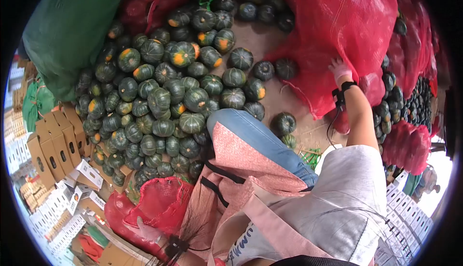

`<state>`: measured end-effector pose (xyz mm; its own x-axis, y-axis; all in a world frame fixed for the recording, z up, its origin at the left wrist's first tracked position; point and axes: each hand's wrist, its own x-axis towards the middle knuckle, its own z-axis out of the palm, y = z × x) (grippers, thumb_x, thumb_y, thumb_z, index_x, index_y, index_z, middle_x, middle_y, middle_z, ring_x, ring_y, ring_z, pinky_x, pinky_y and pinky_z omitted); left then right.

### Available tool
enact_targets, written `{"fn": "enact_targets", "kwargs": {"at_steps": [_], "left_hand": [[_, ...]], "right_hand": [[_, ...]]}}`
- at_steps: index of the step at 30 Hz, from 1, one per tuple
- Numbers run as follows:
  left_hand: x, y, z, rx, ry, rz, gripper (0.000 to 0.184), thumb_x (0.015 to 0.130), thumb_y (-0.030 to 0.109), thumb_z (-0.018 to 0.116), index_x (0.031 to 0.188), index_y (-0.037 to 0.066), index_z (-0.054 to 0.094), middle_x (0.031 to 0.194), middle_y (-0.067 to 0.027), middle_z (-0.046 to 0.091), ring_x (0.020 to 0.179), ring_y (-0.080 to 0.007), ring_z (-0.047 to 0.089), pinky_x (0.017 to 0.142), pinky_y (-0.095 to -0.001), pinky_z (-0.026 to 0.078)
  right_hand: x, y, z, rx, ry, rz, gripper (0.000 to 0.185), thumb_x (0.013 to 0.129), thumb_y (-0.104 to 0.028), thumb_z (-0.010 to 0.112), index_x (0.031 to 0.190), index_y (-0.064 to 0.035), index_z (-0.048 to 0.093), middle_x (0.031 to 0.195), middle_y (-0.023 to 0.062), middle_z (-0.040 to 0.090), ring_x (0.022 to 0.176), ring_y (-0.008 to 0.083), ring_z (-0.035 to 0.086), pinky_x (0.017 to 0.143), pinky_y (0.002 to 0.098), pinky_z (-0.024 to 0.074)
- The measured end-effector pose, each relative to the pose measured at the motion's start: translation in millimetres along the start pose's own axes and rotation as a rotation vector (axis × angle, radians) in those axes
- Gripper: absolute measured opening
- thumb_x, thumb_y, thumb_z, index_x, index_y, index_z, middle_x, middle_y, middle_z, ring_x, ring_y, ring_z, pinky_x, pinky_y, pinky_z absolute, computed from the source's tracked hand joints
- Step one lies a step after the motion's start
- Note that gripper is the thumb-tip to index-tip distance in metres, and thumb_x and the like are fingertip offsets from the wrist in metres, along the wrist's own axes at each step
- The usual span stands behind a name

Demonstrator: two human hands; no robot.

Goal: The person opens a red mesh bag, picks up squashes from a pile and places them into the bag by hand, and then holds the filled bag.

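Observation:
At the lower left, my left hand (150,232), in a pale glove, grips the side of a red mesh bag (159,201) whose mouth gapes upward. Part of that hand's fingers is hidden against the mesh. Off to the upper right, my right hand (340,68), also gloved, reaches out with its fingers spread against a large red mesh sack (347,20). Between my hands lies a big heap of dark green squashes (164,97), some with orange patches. A few loose squashes (283,123) rest on the floor near my knee.
A green sack (72,34) stands at the upper left. Brown cartons (55,143) and white printed boxes (58,206) line the left side. More filled red sacks (407,145) and squashes are on the right. Green straps (311,159) lie on the floor.

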<state>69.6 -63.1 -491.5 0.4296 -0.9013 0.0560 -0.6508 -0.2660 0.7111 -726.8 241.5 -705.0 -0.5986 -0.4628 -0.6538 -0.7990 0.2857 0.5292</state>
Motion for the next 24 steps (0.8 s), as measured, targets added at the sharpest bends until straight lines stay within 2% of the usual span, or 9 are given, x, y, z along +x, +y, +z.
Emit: {"fn": "enact_targets", "kwargs": {"at_steps": [2, 5, 6, 8, 11, 12, 14, 19, 24], "left_hand": [[-5, 6, -8, -0.063, -0.005, -0.011, 0.065, 0.080, 0.012, 0.057, 0.138, 0.003, 0.031, 0.132, -0.0187, 0.041, 0.110, -0.0291, 0.047, 0.095, -0.0388, 0.039], [-38, 44, -8, -0.192, -0.008, -0.019, 0.064, 0.079, 0.011, 0.056, 0.138, 0.003, 0.031, 0.128, -0.0186, 0.045, 0.105, -0.0289, 0.051, 0.091, -0.0376, 0.043], [-39, 45, -15, -0.188, -0.017, -0.028, 0.064, 0.079, 0.011, 0.056, 0.138, 0.003, 0.031, 0.127, -0.0184, 0.045, 0.105, -0.0289, 0.051, 0.091, -0.0377, 0.043], [-41, 42, -22, -0.153, -0.021, -0.004, 0.064, 0.079, 0.009, 0.055, 0.138, 0.002, 0.031, 0.127, -0.0179, 0.045, 0.105, -0.0287, 0.050, 0.092, -0.0377, 0.043], [-35, 20, -30, 0.065, 0.006, 0.189, 0.063, 0.079, 0.007, 0.055, 0.137, 0.002, 0.032, 0.129, -0.0167, 0.044, 0.107, -0.0282, 0.049, 0.094, -0.0378, 0.040], [-50, 39, -22, 0.006, 0.049, 0.161, 0.063, 0.079, 0.007, 0.055, 0.137, 0.002, 0.032, 0.130, -0.0163, 0.044, 0.109, -0.0278, 0.047, 0.095, -0.0374, 0.039], [-64, 55, -17, -0.080, 0.071, 0.119, 0.063, 0.079, 0.006, 0.054, 0.137, 0.002, 0.032, 0.131, -0.0159, 0.042, 0.111, -0.0272, 0.046, 0.096, -0.0366, 0.038], [-66, 44, -19, -0.102, 0.079, 0.087, 0.064, 0.078, 0.004, 0.054, 0.138, 0.001, 0.030, 0.135, -0.0170, 0.039, 0.116, -0.0265, 0.043, 0.100, -0.0348, 0.034], [-56, 24, -42, 0.171, 0.056, 0.230, 0.067, 0.074, -0.002, 0.053, 0.137, -0.001, 0.031, 0.138, -0.0144, 0.037, 0.123, -0.0266, 0.038, 0.106, -0.0339, 0.026]], "right_hand": [[-13, -2, 7, 0.094, 0.091, 0.067, 0.055, 0.080, -0.031, 0.055, 0.132, -0.0198, 0.042, 0.145, 0.0090, 0.028, 0.135, 0.0300, 0.021, 0.109, 0.0418, 0.0203], [-54, -22, -61, 0.267, 0.083, 0.161, 0.040, 0.085, -0.024, 0.047, 0.125, -0.0201, 0.051, 0.143, 0.0080, 0.032, 0.134, 0.0280, 0.024, 0.108, 0.0415, 0.0233], [-56, -27, -67, 0.237, 0.103, 0.155, 0.041, 0.084, -0.028, 0.050, 0.123, -0.0183, 0.053, 0.139, 0.0115, 0.038, 0.131, 0.0303, 0.030, 0.107, 0.0430, 0.0232], [-41, -43, -76, 0.345, 0.092, 0.214, 0.043, 0.079, -0.021, 0.051, 0.122, -0.0160, 0.053, 0.133, 0.0141, 0.043, 0.125, 0.0302, 0.037, 0.104, 0.0431, 0.0275], [-9, -80, -87, 0.473, 0.348, 0.077, 0.042, 0.075, -0.018, 0.052, 0.117, -0.0152, 0.054, 0.118, 0.0133, 0.052, 0.114, 0.0316, 0.046, 0.094, 0.0425, 0.0389], [11, -96, -89, 0.440, 0.470, -0.003, 0.041, 0.074, -0.017, 0.053, 0.115, -0.0147, 0.054, 0.113, 0.0129, 0.054, 0.111, 0.0323, 0.047, 0.090, 0.0422, 0.0420], [-6, -121, -117, 0.747, 0.520, -0.229, 0.048, 0.068, -0.011, 0.058, 0.115, -0.0151, 0.052, 0.110, 0.0128, 0.052, 0.106, 0.0325, 0.049, 0.088, 0.0411, 0.0428], [16, -186, -144, 1.022, 0.294, -0.319, 0.074, 0.061, 0.006, 0.062, 0.127, -0.0227, 0.046, 0.130, 0.0131, 0.040, 0.117, 0.0355, 0.043, 0.094, 0.0417, 0.0420], [20, -203, -163, 0.861, 0.343, -0.278, 0.078, 0.055, 0.004, 0.069, 0.123, -0.0283, 0.049, 0.137, 0.0115, 0.031, 0.119, 0.0366, 0.038, 0.093, 0.0440, 0.0397]]}}
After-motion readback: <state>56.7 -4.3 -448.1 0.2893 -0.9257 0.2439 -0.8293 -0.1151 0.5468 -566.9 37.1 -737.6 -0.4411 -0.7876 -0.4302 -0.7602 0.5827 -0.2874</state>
